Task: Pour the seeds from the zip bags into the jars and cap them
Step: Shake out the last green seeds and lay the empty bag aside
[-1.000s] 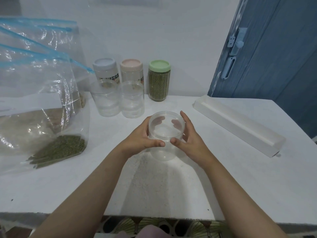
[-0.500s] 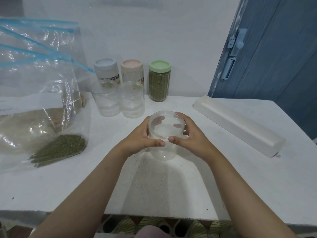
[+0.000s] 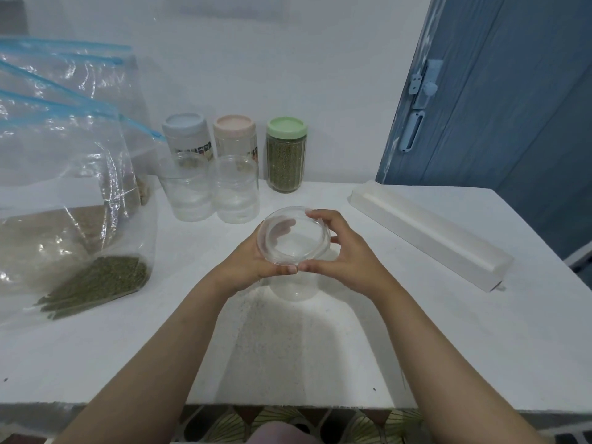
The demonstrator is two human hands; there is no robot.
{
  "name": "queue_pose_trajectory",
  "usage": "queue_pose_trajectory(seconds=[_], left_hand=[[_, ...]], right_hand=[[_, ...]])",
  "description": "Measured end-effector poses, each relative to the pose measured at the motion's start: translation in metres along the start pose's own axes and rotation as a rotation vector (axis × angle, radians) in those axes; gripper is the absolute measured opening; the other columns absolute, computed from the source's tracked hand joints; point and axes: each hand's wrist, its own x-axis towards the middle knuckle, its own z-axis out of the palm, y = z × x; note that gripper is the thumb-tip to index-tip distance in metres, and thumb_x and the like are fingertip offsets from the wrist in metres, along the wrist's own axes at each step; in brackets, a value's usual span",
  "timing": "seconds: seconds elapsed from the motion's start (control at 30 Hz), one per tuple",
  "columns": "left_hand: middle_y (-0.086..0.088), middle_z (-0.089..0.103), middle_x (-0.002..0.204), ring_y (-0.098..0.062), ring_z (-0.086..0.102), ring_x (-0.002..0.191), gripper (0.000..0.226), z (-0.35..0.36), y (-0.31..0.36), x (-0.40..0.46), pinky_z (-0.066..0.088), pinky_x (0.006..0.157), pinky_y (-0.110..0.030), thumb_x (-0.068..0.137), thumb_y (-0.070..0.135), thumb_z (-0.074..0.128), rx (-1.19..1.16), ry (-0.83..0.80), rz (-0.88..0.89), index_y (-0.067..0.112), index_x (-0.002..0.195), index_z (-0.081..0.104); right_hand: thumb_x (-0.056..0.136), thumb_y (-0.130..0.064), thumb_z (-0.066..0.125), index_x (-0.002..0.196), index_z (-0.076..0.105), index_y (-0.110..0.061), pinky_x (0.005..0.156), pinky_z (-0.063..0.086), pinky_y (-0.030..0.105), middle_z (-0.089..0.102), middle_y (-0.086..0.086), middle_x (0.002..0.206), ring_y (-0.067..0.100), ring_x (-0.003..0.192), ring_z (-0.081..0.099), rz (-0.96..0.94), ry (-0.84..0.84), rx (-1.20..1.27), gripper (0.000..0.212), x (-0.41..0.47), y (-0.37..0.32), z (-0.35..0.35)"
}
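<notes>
Head view: a clear lid [image 3: 293, 237] is being held tilted over an empty clear jar [image 3: 293, 288] at the table's [image 3: 416, 331] middle, pinched at its rim by the left hand [image 3: 248, 262] and right hand [image 3: 344, 254] | progress: only the green-lidded jar [image 3: 286, 153] is being shown filled and capped | remaining: seeds are lying in the zip bags [image 3: 64, 219]; four jars are judged unfilled.

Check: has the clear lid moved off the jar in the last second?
Yes. The clear lid now sits tilted above the jar, raised toward the green-capped jar; both hands hold it.
</notes>
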Motion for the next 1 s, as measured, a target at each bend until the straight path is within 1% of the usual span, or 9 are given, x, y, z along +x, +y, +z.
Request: queue_pose_trajectory(seconds=[0.1, 0.2, 0.27, 0.33, 0.4, 0.5, 0.6, 0.7, 1.0], left_hand=[[0.014, 0.052, 0.140, 0.008, 0.047, 0.129, 0.104, 0.001, 0.001, -0.001, 0.046, 0.098, -0.019, 0.053, 0.041, 0.089, -0.016, -0.018, -0.005, 0.026, 0.144, 0.042], [0.015, 0.049, 0.145, 0.003, 0.042, 0.136, 0.113, 0.002, -0.001, 0.000, 0.036, 0.111, -0.024, 0.048, 0.058, 0.092, -0.006, -0.002, 0.000, 0.029, 0.143, 0.039], [0.019, 0.046, 0.147, 0.001, 0.039, 0.139, 0.113, 0.004, -0.003, -0.001, 0.034, 0.114, -0.028, 0.047, 0.064, 0.090, -0.017, -0.001, -0.004, 0.034, 0.142, 0.037], [0.020, 0.042, 0.149, 0.000, 0.039, 0.139, 0.118, 0.008, -0.004, -0.002, 0.040, 0.110, -0.030, 0.046, 0.068, 0.089, -0.059, -0.013, -0.031, 0.040, 0.145, 0.032], [0.015, 0.039, 0.151, -0.004, 0.039, 0.140, 0.121, 0.016, -0.007, -0.002, 0.042, 0.107, -0.029, 0.043, 0.074, 0.086, -0.092, 0.000, -0.042, 0.047, 0.145, 0.027], [0.009, 0.042, 0.148, -0.009, 0.042, 0.139, 0.124, 0.029, -0.012, 0.001, 0.041, 0.108, -0.033, 0.041, 0.078, 0.084, -0.121, 0.044, -0.025, 0.049, 0.146, 0.025], [0.007, 0.044, 0.147, -0.009, 0.042, 0.138, 0.125, 0.042, -0.014, 0.008, 0.039, 0.112, -0.036, 0.044, 0.080, 0.081, -0.122, 0.058, 0.003, 0.044, 0.149, 0.023], [0.010, 0.046, 0.145, -0.006, 0.044, 0.136, 0.117, 0.053, -0.015, 0.012, 0.037, 0.113, -0.035, 0.045, 0.084, 0.077, -0.126, 0.099, 0.024, 0.047, 0.144, 0.028], [0.021, 0.037, 0.149, -0.003, 0.035, 0.142, 0.126, 0.058, -0.013, 0.011, 0.031, 0.118, -0.032, 0.050, 0.097, 0.057, -0.009, 0.170, 0.099, 0.035, 0.152, 0.016]], right_hand=[[0.069, -0.045, 0.086, 0.128, 0.050, -0.033, 0.109, 0.042, 0.039, 0.054, -0.023, 0.136, 0.003, 0.131, 0.047, -0.012, 0.092, 0.065, 0.070, 0.000, 0.003, 0.004], [0.079, -0.061, 0.069, 0.113, 0.058, -0.038, 0.101, 0.047, 0.039, 0.063, -0.015, 0.123, 0.009, 0.120, 0.058, -0.007, 0.288, 0.259, 0.042, 0.001, 0.007, 0.003], [0.095, -0.054, 0.054, 0.097, 0.063, -0.034, 0.088, 0.051, 0.034, 0.071, 0.000, 0.104, 0.016, 0.099, 0.066, -0.025, 0.513, 0.288, 0.022, 0.000, 0.005, 0.000], [0.104, -0.043, 0.043, 0.084, 0.061, -0.024, 0.072, 0.054, 0.028, 0.071, 0.000, 0.083, 0.013, 0.079, 0.067, 0.030, 0.707, 0.274, 0.033, -0.003, 0.005, -0.007], [0.104, -0.041, 0.045, 0.083, 0.061, -0.013, 0.064, 0.055, 0.031, 0.066, 0.001, 0.078, 0.008, 0.069, 0.062, 0.149, 0.732, 0.217, 0.037, -0.004, 0.012, -0.020], [0.099, -0.027, 0.059, 0.105, 0.057, -0.011, 0.061, 0.051, 0.032, 0.064, 0.009, 0.077, 0.010, 0.059, 0.059, 0.384, 0.605, 0.097, 0.017, -0.007, 0.042, -0.043], [0.093, -0.025, 0.065, 0.118, 0.061, -0.020, 0.064, 0.044, 0.025, 0.067, 0.004, 0.088, 0.018, 0.081, 0.062, 0.581, 0.456, -0.209, 0.025, -0.018, 0.072, -0.053], [0.089, -0.031, 0.070, 0.119, 0.067, -0.020, 0.086, 0.043, 0.031, 0.057, 0.004, 0.118, 0.025, 0.114, 0.052, 0.612, 0.443, -0.453, 0.032, -0.028, 0.088, -0.048], [0.098, -0.031, 0.058, 0.121, 0.065, -0.026, 0.102, 0.044, 0.042, 0.059, -0.007, 0.125, 0.023, 0.119, 0.053, 0.353, 0.627, -0.273, 0.025, -0.040, 0.054, -0.037]])
